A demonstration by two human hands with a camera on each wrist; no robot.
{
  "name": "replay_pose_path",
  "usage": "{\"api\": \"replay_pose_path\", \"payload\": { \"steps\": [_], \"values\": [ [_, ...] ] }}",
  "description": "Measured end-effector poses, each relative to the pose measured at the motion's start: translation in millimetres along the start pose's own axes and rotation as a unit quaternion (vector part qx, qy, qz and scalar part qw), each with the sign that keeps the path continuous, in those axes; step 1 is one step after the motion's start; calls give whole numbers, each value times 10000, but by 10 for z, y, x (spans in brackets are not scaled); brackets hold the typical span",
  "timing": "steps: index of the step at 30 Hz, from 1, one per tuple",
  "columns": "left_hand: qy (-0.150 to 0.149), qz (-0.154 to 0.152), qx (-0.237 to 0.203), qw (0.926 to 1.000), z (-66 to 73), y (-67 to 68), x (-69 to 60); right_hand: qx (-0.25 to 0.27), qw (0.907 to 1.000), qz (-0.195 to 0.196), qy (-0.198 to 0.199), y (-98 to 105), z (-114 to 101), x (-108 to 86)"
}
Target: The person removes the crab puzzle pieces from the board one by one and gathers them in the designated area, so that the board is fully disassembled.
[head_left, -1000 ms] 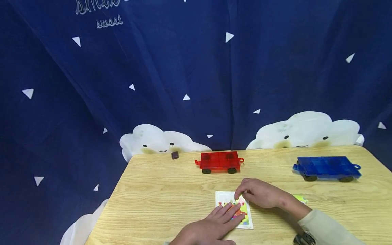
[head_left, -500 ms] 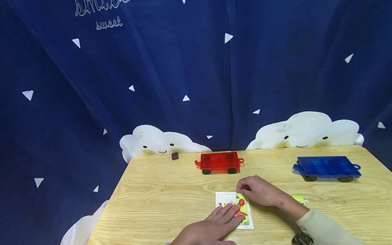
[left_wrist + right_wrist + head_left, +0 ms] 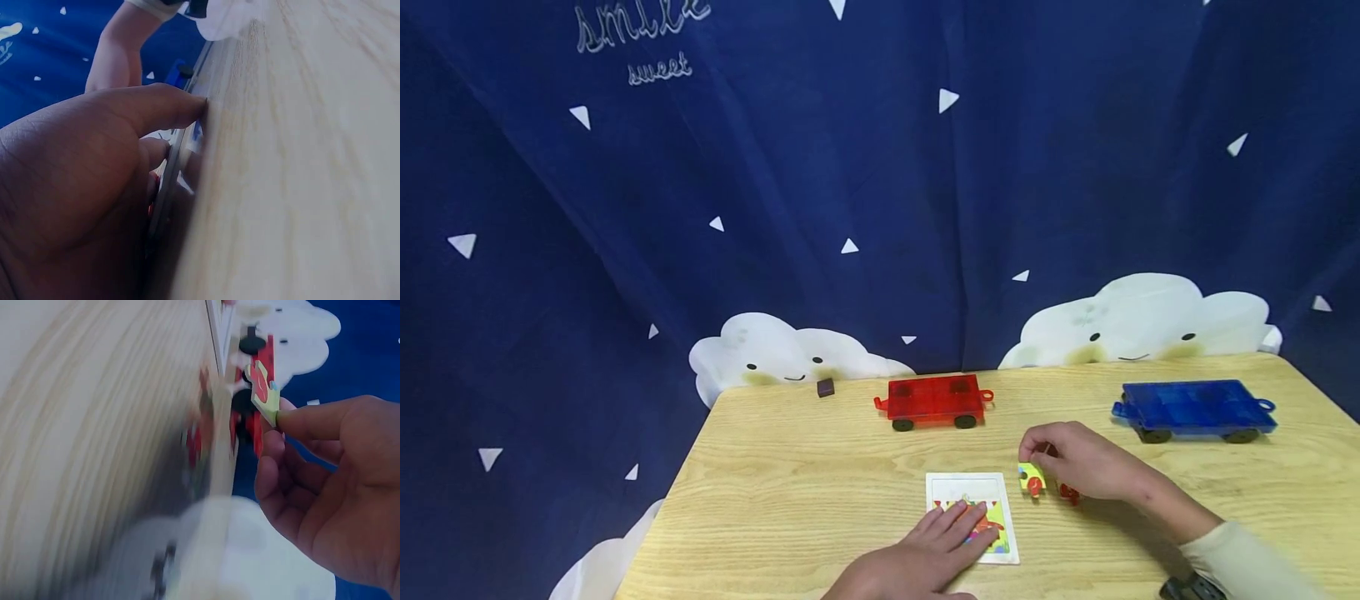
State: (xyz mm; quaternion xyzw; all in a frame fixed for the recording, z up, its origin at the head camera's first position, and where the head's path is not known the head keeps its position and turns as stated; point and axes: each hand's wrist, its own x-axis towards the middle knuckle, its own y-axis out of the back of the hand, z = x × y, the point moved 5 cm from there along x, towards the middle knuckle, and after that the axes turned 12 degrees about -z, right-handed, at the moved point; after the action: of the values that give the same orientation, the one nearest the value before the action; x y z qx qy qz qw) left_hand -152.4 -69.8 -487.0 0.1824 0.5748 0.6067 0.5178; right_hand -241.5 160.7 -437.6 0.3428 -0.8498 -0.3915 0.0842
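Note:
In the head view my left hand [image 3: 917, 554] lies flat on a small white-framed jigsaw puzzle [image 3: 1009, 521], fingers spread over its colourful lower picture. The upper part of the frame shows bare white. To the right, my right hand [image 3: 1086, 462] pinches a yellow puzzle piece [image 3: 1032, 481] with a red shape on it, between thumb and fingertips. In the right wrist view that piece [image 3: 264, 394] is held up off the table. A small red thing [image 3: 1070, 493] shows under the right palm, partly hidden. The left wrist view shows the left hand [image 3: 81, 169] close against the tabletop.
Behind the puzzle stands a red toy wagon base [image 3: 934, 400] on black wheels. A blue one [image 3: 1195, 408] is at the back right. A small dark block [image 3: 825, 387] sits near the table's back edge. A navy curtain [image 3: 820, 167] hangs behind the wooden table [image 3: 775, 500].
My right hand has taken the yellow and red piece from the puzzle's upper right and carried it to the right. The left hand stays on the puzzle. The head view has shifted slightly.

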Motion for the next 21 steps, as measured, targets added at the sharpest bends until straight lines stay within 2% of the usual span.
{"api": "replay_pose_path", "payload": {
  "steps": [10,16,21],
  "values": [
    [119,-385,-166,9991,-5,-63,4,-476,9983,263,-186,297,372,-666],
    [109,-335,-248,9991,-10,-60,10,-588,9969,136,-514,450,664,-931],
    [-52,-74,-179,9998,-8,-27,7,-742,9947,116,-700,524,843,-1044]
  ]
}}
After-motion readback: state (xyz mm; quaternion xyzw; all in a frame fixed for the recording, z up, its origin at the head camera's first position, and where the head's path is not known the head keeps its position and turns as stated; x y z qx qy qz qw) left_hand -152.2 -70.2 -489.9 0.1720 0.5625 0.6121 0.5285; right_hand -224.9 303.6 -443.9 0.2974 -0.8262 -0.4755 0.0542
